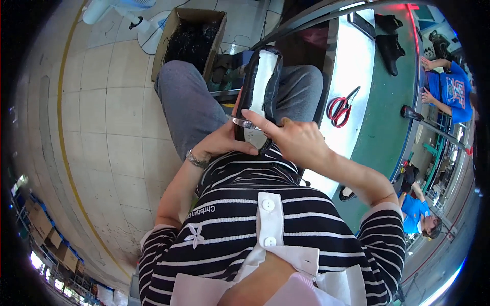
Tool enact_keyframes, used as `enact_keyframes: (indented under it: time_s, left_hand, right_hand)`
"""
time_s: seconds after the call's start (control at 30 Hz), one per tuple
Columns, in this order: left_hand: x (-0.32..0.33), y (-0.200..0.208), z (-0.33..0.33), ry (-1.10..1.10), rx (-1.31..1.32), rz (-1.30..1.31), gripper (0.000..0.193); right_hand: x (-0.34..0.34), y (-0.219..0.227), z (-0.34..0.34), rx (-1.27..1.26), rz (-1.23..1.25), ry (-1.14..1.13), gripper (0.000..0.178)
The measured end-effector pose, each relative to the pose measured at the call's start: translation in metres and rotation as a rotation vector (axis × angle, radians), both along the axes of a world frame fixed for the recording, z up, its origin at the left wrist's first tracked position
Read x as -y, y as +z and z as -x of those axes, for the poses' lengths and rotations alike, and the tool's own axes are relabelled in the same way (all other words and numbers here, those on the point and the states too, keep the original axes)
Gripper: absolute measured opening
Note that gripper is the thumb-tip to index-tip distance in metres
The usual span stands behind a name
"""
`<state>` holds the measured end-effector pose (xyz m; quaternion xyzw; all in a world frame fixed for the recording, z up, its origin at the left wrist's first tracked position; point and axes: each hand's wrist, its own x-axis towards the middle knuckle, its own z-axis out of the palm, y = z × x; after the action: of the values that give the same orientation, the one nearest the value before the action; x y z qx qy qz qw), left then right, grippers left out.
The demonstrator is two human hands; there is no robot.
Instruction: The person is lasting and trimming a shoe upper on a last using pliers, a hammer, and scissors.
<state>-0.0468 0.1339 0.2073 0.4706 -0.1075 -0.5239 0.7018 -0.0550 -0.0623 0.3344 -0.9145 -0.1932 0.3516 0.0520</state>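
Observation:
A black shoe upper on its last (pixel 263 86), with a pale whitish underside turned up, lies lengthwise between my knees, its near end against my shirt. My left hand (pixel 224 142) is closed round the near end from the left, thumb lying across it. From the right, my right hand (pixel 301 140) reaches over the shoe, index finger stretched out and the others curled. Under that fingertip a narrow shiny metal tool (pixel 242 122) crosses the shoe; its handle is hidden.
Red-handled scissors (pixel 339 111) lie on the metal bench edge (pixel 326 148) at right. Beyond it is a green conveyor (pixel 377 102) carrying black boots (pixel 390 53). A cardboard box (pixel 217 30) of black material stands ahead-left. Two people in blue (pixel 457 94) are at far right.

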Motion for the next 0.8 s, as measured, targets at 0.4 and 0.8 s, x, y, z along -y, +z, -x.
enact_keyframes:
  time_s: [0.4, 0.8]
  left_hand:
    - [-0.021, 0.018, -0.002, 0.733, -0.078, -0.409, 0.042]
    - [-0.023, 0.045, -0.021, 0.57, 0.299, -0.383, 0.044]
  right_hand:
    - [0.092, -0.076, 0.102, 0.306, -0.15, -1.129, 0.076]
    - [0.129, -0.11, 0.181, 0.678, -0.232, -1.231, 0.069]
